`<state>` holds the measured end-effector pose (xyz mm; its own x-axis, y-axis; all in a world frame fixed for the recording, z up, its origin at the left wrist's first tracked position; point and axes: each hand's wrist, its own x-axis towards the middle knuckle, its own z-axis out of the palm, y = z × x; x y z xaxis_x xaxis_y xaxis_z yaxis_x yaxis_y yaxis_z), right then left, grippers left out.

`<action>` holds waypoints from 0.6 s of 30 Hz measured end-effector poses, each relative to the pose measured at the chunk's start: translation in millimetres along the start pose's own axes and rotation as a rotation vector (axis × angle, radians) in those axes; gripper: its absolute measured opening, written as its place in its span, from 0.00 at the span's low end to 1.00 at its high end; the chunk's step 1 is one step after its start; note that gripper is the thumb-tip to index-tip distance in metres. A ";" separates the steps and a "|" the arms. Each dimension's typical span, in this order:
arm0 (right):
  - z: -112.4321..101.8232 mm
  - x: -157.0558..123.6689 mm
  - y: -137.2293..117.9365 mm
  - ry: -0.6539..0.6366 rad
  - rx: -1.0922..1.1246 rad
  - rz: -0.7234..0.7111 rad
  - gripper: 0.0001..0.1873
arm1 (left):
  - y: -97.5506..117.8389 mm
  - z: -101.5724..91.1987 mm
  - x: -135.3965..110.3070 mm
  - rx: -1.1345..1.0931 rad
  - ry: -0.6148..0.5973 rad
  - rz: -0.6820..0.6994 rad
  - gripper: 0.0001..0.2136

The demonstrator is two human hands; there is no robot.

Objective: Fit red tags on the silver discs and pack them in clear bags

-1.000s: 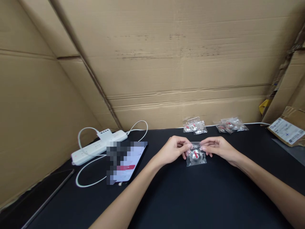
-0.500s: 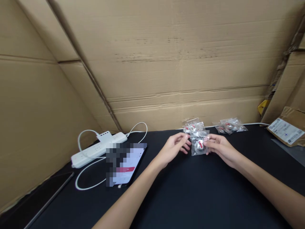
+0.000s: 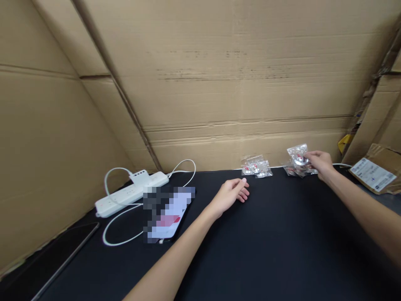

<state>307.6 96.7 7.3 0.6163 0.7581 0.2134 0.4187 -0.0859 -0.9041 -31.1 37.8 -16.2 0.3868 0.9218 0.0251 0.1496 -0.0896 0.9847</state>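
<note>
At the back right, my right hand (image 3: 319, 162) pinches a small clear plastic bag (image 3: 297, 154) that has a round silvery item with a red mark inside. That bag is held just above a pile of similar clear bags (image 3: 294, 170), partly covered by it and by my fingers. My left hand (image 3: 232, 192) hovers over the middle of the black tabletop, fingers loosely curled and apart, holding nothing. Beyond it, against the cardboard, lies a second pile of clear bags (image 3: 256, 166) with silvery and red contents.
To the left are a white power strip (image 3: 131, 194) with looped cables and a phone or tablet (image 3: 175, 213) with a partly blurred screen. A dark flat panel (image 3: 62, 255) lies at the left edge. Cardboard walls (image 3: 219, 83) surround the table; a labelled carton (image 3: 374, 173) stands right.
My right hand has carried the bag from beside my left hand to the right, over the right-hand pile. My left hand has stayed nearly in place and is apart from the bag.
</note>
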 end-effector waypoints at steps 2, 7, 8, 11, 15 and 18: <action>4.1 5.3 4.4 0.022 -0.144 -0.058 0.08 | 1.1 0.0 -0.5 0.001 -0.005 -0.002 0.19; 13.5 -3.9 19.4 0.016 -0.437 -0.246 0.11 | 2.1 -0.3 -0.8 0.017 -0.013 0.005 0.18; 14.4 -6.6 22.2 0.017 -0.482 -0.279 0.12 | 1.8 -0.4 -0.8 0.021 -0.015 0.011 0.17; 15.4 -14.3 28.8 0.026 -0.700 -0.391 0.16 | 0.6 -0.6 -1.2 0.040 -0.019 0.028 0.16; 16.7 -30.0 32.4 0.053 -0.905 -0.507 0.23 | -1.4 -0.3 -1.3 0.045 -0.013 0.038 0.14; 19.5 -42.6 32.9 0.140 -0.895 -0.536 0.28 | -2.7 -0.1 -0.9 0.036 0.001 0.034 0.14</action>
<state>282.1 74.1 -38.8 0.2525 0.7615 0.5970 0.9640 -0.2512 -0.0873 -32.0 37.2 -18.8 0.3911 0.9185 0.0586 0.1687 -0.1341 0.9765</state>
